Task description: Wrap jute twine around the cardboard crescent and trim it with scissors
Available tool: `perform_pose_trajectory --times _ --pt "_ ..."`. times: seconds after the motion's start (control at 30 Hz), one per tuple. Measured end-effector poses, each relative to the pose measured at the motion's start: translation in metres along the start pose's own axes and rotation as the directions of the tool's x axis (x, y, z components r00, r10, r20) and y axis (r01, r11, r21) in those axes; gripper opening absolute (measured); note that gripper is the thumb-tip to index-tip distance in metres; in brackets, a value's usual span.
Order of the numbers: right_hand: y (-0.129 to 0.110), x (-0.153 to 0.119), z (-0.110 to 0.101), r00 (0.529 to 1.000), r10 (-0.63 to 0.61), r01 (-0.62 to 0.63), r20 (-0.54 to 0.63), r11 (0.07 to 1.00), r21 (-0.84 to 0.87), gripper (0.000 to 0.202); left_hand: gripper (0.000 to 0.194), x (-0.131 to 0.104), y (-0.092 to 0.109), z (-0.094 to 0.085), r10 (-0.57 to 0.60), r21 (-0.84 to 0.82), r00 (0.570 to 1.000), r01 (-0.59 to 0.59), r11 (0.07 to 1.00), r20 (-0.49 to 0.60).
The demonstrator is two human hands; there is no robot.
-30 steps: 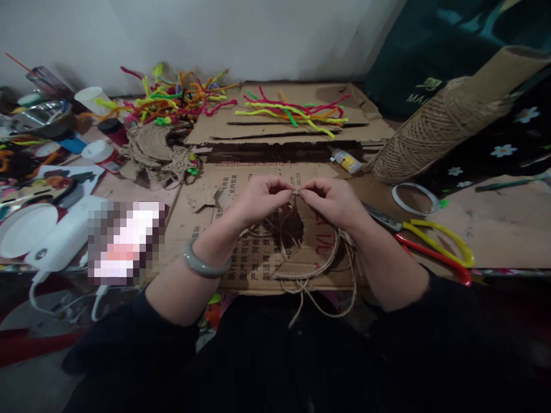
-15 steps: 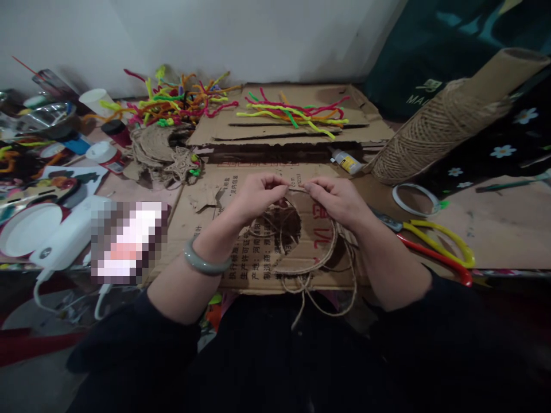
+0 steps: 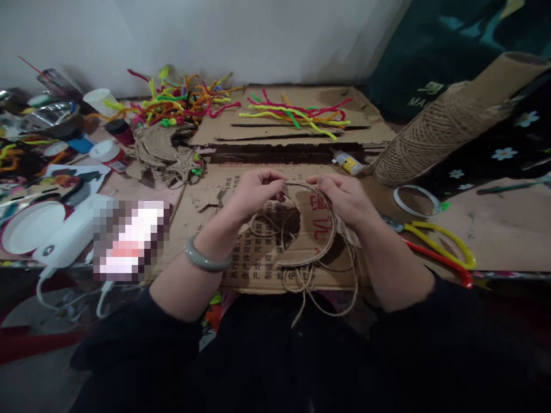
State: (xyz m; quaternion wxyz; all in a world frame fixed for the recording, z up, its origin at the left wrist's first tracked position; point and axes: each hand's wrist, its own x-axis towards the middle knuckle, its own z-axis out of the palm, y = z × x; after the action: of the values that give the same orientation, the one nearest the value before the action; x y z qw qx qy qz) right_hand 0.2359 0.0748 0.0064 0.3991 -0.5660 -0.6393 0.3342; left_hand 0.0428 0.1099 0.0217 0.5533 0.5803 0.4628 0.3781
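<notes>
Brown jute twine (image 3: 332, 229) curves in a loop between my hands, above a printed cardboard sheet (image 3: 241, 252). My left hand (image 3: 260, 192) pinches the twine at the loop's upper left, thumb against fingertips. On the upper right of the loop, my right hand (image 3: 340, 194) has its thumb and fingers closed on the twine. Loose strands hang below, past the cardboard's front edge, and end in a free tip. A dark hole or gap in the cardboard shows behind the loop. A thick roll of twine (image 3: 443, 132) stands tilted at the right.
Yellow-and-red-handled scissors (image 3: 443, 244), a white ring (image 3: 415, 201) and a small glue bottle (image 3: 348, 162) lie right of my hands. Colourful pipe cleaners (image 3: 297, 113) rest on cardboard behind. A twine-covered star (image 3: 183, 164), a white-lidded jar (image 3: 105, 154) and a blurred-out phone (image 3: 131, 241) are at left.
My right hand has shifted slightly right along the twine, away from the left hand. More of the loop's top now shows between them.
</notes>
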Motion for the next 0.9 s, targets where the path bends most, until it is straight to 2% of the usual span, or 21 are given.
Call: perform_pose_trajectory --times 0.13,0.23,0.43,0.57,0.7,0.9 --pt "-0.0017 -0.0001 0.0009 0.999 0.033 -0.033 0.012 0.999 -0.014 0.028 0.005 0.0006 0.0003 -0.0029 0.019 -0.001 0.999 -0.019 1.000 -0.037" --pt "-0.0027 0.0002 0.0014 0.999 0.035 -0.036 -0.015 0.997 -0.070 0.025 0.002 0.0004 0.0000 -0.0030 0.007 -0.033 1.000 -0.007 0.999 0.004" --pt "-0.0018 0.0004 0.0000 0.994 0.043 -0.043 -0.102 0.999 0.000 0.025 0.025 0.0000 0.0000 -0.0041 -0.021 -0.150 1.000 0.022 0.988 0.013" --pt "-0.0034 -0.0002 -0.0003 0.988 0.056 -0.050 -0.142 0.998 0.047 0.023 0.032 -0.0006 -0.0005 -0.0047 -0.016 -0.173 1.000 0.020 0.985 0.027" --pt "-0.0042 -0.0003 -0.0003 0.985 0.067 -0.054 -0.162 0.995 0.089 0.023 0.024 -0.0011 -0.0003 -0.0040 0.019 -0.205 1.000 -0.021 0.979 -0.014" --pt "-0.0028 -0.0003 0.0015 0.987 0.060 -0.043 -0.150 0.993 0.108 0.024 0.011 -0.0023 0.0013 -0.0011 -0.001 -0.154 1.000 0.003 0.988 0.012"
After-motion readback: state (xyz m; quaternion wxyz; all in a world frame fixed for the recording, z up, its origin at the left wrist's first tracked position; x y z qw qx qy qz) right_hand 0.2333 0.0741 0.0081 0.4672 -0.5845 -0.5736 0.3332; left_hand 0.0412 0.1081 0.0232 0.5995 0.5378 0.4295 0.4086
